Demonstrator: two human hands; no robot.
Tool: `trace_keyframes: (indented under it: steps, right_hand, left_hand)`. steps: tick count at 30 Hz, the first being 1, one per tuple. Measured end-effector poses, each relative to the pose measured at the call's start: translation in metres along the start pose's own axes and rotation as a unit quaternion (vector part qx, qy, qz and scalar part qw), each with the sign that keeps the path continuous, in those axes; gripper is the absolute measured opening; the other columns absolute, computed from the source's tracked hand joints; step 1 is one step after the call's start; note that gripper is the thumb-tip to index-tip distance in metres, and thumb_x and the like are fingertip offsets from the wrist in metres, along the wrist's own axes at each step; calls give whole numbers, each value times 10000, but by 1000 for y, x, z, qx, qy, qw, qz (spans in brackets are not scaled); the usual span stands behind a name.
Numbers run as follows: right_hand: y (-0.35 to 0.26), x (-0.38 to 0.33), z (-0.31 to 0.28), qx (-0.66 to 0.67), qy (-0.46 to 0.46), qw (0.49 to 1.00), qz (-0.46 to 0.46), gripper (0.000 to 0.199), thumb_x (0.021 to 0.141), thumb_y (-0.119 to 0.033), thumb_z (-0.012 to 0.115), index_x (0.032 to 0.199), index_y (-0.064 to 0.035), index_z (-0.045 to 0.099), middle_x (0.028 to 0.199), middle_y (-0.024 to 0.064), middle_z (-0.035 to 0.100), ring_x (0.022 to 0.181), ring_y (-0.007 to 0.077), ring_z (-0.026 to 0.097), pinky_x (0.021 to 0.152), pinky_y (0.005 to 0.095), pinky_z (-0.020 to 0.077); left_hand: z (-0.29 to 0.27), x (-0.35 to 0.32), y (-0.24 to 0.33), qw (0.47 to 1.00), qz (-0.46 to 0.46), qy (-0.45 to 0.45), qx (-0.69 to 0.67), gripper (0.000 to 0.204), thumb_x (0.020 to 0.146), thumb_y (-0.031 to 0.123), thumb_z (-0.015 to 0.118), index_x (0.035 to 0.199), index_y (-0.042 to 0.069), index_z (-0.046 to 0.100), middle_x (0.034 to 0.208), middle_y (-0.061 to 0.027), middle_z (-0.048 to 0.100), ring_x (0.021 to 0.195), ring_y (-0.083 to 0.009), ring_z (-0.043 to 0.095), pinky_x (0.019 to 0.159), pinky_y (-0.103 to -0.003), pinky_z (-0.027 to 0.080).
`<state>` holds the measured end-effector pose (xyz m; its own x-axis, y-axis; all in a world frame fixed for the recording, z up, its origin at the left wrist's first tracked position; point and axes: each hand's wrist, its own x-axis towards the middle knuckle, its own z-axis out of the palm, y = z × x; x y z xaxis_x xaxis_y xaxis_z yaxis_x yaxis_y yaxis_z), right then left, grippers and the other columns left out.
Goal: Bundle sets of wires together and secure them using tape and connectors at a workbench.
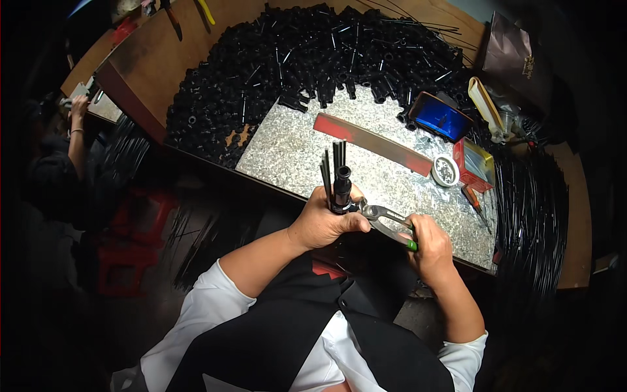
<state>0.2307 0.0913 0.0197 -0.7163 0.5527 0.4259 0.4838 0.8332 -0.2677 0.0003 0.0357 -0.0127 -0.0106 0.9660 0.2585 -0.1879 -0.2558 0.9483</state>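
My left hand (320,225) is closed around a black tubular part (342,186) that stands upright with its round open end facing up. Several thin black rods (325,173) stick up from the same grip beside it. Green-handled pincers (386,214) are gripped in my right hand (432,247), which is closed on the handles. Their metal jaws meet the lower end of the tubular part at my left thumb; whether they bite on it cannot be made out. Both hands are held over the near edge of the speckled work surface (281,140).
A large heap of black tubular parts (307,52) covers the back. A red-edged metal bar (372,144), phone (441,116), white round dish (445,170), red box (473,163) and screwdriver (473,199) lie rightward. Black rods (532,209) are bundled far right. Another person's hand (78,108) shows far left.
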Motion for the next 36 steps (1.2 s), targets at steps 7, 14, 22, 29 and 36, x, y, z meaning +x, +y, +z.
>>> trace_keyframes:
  steps: [7, 14, 22, 29, 36]
  right_hand:
    - [6, -3, 9, 10, 10, 1000, -3, 238, 770, -57, 696, 932, -14, 528, 739, 140, 530, 608, 312, 564, 535, 383, 440]
    - [24, -6, 7, 5, 170, 985, 6, 169, 818, -36, 605, 947, -2, 501, 751, 166, 523, 604, 338, 539, 547, 391, 438]
    - [80, 21, -41, 11, 102, 964, 244, 116, 836, -49, 567, 951, -30, 575, 760, 206, 605, 731, 408, 590, 642, 425, 460]
    - [132, 47, -26, -197, -68, 959, 192, 93, 755, -62, 576, 841, -40, 604, 739, 211, 621, 755, 409, 601, 678, 479, 464]
    - [146, 60, -9, -214, -110, 962, 126, 118, 715, -41, 589, 799, -73, 665, 748, 154, 636, 866, 308, 572, 828, 442, 393]
  left_hand:
    - [5, -3, 2, 998, -2, 34, -56, 488, 706, 388, 804, 922, 1, 600, 731, 28, 536, 614, -29, 467, 548, -173, 379]
    - [-9, -1, -7, 999, 1, 6, -40, 590, 750, 349, 767, 1092, -65, 521, 590, 50, 477, 532, -29, 447, 510, -174, 362]
    - [-21, -10, -15, 1000, 1, 6, 12, 732, 676, 299, 835, 1187, -44, 438, 589, 61, 470, 547, -38, 476, 535, -171, 384]
    - [-13, -12, -2, 998, -43, -28, 47, 874, 584, 394, 866, 1207, -35, 427, 578, 70, 455, 558, -38, 471, 548, -177, 389]
    - [-9, -13, -1, 1000, -4, 6, 0, 625, 616, 314, 869, 1018, -45, 552, 596, 46, 501, 536, -3, 408, 619, -184, 348]
